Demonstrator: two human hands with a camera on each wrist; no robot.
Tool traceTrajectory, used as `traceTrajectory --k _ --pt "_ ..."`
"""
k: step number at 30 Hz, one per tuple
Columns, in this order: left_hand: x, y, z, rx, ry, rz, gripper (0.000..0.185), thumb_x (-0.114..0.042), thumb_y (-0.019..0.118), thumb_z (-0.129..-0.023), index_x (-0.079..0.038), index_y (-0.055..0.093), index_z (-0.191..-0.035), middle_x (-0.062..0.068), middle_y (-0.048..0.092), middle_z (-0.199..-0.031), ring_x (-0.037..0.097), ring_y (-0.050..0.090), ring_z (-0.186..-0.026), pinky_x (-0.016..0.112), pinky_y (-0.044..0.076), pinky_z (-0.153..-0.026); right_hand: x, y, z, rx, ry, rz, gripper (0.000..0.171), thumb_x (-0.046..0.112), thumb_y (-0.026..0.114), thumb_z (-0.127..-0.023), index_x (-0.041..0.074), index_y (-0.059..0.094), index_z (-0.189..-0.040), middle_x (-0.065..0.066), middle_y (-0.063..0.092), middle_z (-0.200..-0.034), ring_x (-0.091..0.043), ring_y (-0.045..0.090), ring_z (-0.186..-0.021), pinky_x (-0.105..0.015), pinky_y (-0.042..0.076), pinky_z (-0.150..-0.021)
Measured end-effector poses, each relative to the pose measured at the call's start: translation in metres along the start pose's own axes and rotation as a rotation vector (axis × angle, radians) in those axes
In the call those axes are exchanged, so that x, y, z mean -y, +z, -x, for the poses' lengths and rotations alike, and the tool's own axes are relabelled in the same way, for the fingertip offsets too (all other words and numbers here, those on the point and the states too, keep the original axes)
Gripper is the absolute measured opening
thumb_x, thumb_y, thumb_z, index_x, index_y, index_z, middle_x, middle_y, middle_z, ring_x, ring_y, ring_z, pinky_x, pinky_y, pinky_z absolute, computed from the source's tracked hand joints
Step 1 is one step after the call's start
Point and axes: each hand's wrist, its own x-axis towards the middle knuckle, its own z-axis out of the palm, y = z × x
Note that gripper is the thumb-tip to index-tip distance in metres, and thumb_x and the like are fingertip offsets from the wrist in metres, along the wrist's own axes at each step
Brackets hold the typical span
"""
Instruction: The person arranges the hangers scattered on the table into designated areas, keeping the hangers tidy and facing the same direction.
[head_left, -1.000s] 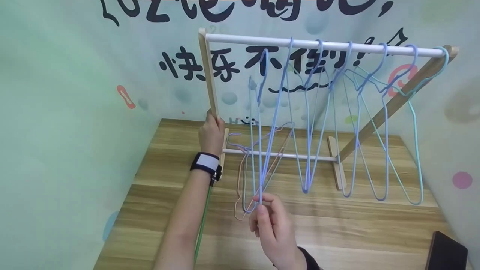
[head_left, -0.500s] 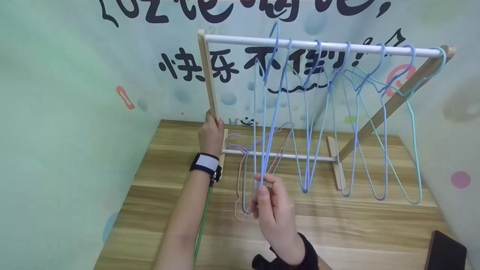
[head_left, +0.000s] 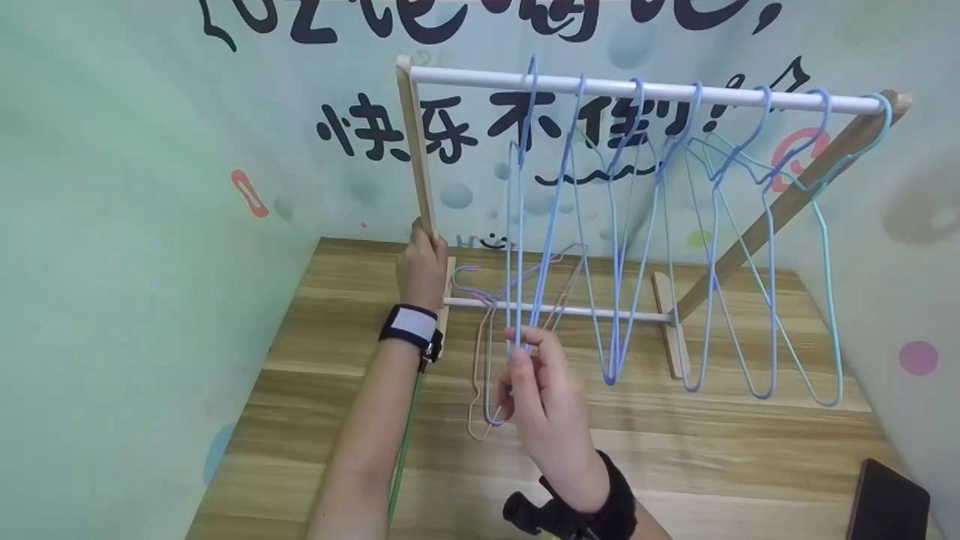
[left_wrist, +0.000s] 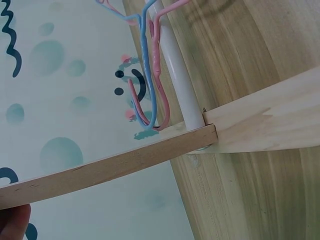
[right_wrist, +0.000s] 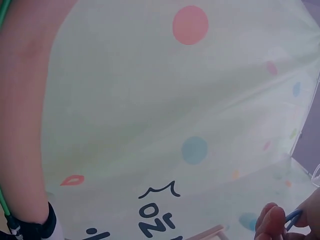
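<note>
In the head view the left hand (head_left: 424,268) grips the wooden upright post (head_left: 417,150) of the rack while the right hand (head_left: 541,409) pinches the bottom of a thin blue wire hanger (head_left: 519,225) hooked over the white top rail (head_left: 480,77); in the left wrist view the curved wooden foot (left_wrist: 115,167) meets the lower white rod (left_wrist: 177,75); in the right wrist view fingertips (right_wrist: 272,222) clamp blue wire.

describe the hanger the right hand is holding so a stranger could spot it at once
Find the white top rail of the wooden rack. The blue hanger is the leftmost one hooked there. Alone among them, its bottom is pinched by the right hand.
</note>
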Motion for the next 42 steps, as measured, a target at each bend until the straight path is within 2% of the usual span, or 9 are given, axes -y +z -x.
traceTrajectory --k 11,27,34,38,42 --pt "0.0031 0.0002 0.0031 0.013 -0.015 0.004 0.029 -0.021 0.037 -0.094 0.002 0.048 -0.107 0.007 0.050 -0.063 0.016 0.048 -0.048 0.026 0.040 -0.041 -0.0043 0.0027 0.0027 0.014 0.039 -0.044 0.023 -0.008 0.034 -0.092 -0.002 0.046 -0.110 -0.001 0.052 -0.054 -0.010 0.049 -0.042 -0.022 0.043 -0.038" --pt "0.0015 -0.0004 0.0030 0.005 -0.001 0.003 0.032 -0.019 0.040 -0.093 0.006 0.048 -0.113 0.010 0.052 -0.064 0.020 0.049 -0.048 0.030 0.040 -0.041 -0.0070 0.0018 0.0036 0.012 0.070 -0.051 0.022 -0.007 0.033 -0.093 -0.003 0.046 -0.111 -0.003 0.055 -0.057 -0.012 0.052 -0.045 -0.024 0.045 -0.039" --pt "0.0016 -0.0004 0.0015 0.014 -0.004 -0.001 0.030 -0.020 0.038 -0.094 0.004 0.049 -0.107 0.008 0.051 -0.064 0.018 0.048 -0.049 0.028 0.040 -0.042 -0.0036 0.0016 0.0049 0.031 0.165 -0.125 0.028 0.000 0.045 -0.092 0.001 0.045 -0.120 -0.004 0.055 -0.062 -0.015 0.053 -0.045 -0.029 0.047 -0.041" --pt "0.0011 -0.0007 0.0003 0.020 -0.003 -0.002 0.029 -0.021 0.037 -0.094 0.003 0.049 -0.106 0.007 0.050 -0.064 0.017 0.047 -0.049 0.027 0.040 -0.042 -0.0020 0.0014 0.0057 0.030 0.207 -0.113 0.037 0.001 0.052 -0.089 0.004 0.044 -0.125 -0.004 0.060 -0.067 -0.015 0.053 -0.044 -0.029 0.047 -0.041" --pt "0.0005 -0.0014 0.0004 0.026 -0.006 0.004 0.030 -0.021 0.037 -0.094 0.003 0.048 -0.108 0.006 0.049 -0.064 0.017 0.046 -0.049 0.027 0.039 -0.042 -0.0023 0.0017 0.0057 0.036 0.211 -0.084 0.041 0.001 0.052 -0.089 0.004 0.042 -0.128 -0.004 0.063 -0.071 -0.013 0.054 -0.044 -0.028 0.046 -0.041"
